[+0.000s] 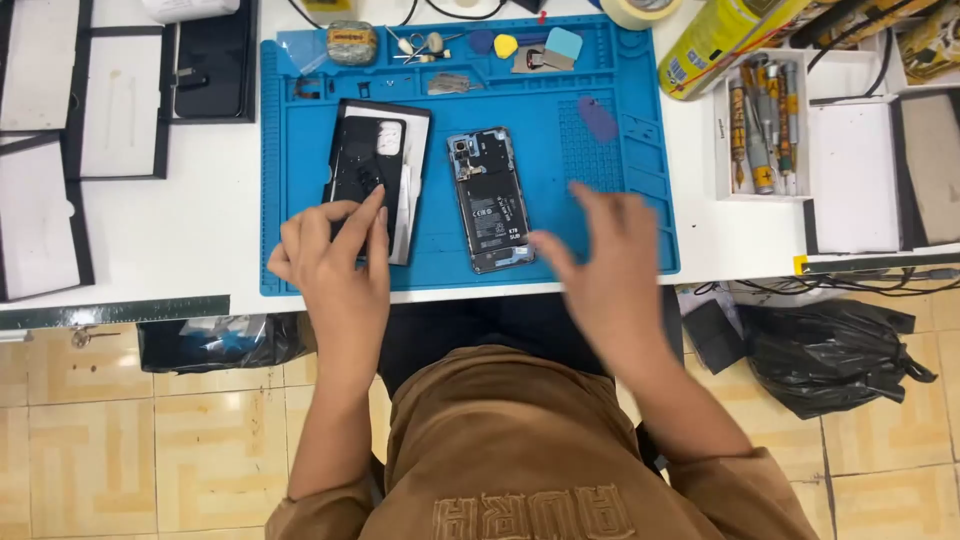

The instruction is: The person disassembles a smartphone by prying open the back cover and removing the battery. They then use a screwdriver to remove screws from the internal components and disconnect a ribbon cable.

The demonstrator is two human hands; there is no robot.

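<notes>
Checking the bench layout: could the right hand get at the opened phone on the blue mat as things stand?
Probably yes. The right hand hovers blurred just beside the opened phone, with nothing lying between them on the blue mat.

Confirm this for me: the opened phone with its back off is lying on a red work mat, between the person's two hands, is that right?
Not quite. In the head view the work mat is blue, not red. The rest holds: the opened phone lies on it with its back off, between the left hand and the right hand.
</notes>
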